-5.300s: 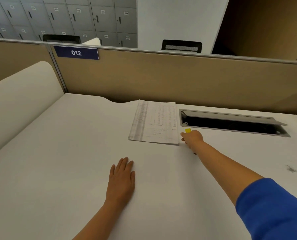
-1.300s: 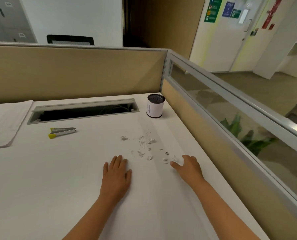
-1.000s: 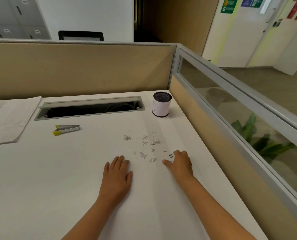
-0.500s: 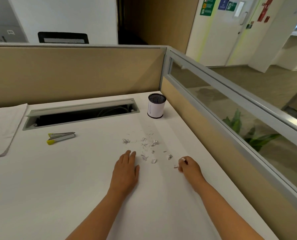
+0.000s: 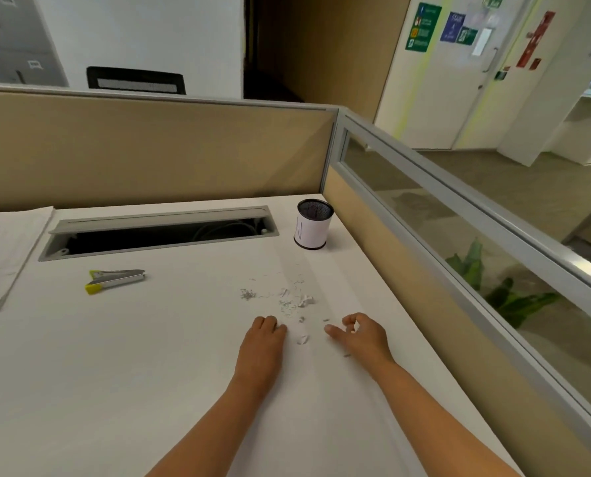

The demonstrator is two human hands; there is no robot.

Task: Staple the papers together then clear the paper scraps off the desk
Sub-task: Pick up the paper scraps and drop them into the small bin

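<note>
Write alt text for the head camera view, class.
Two bare hands rest on a white desk either side of small paper scraps: left hand flat, right hand loosely curled. Beyond lie a stapler, a paper stack and a mesh cup.

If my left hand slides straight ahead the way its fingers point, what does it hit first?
Probably the paper scraps just beyond the left hand; further along that line stands the cup, though depth is hard to judge.
</note>
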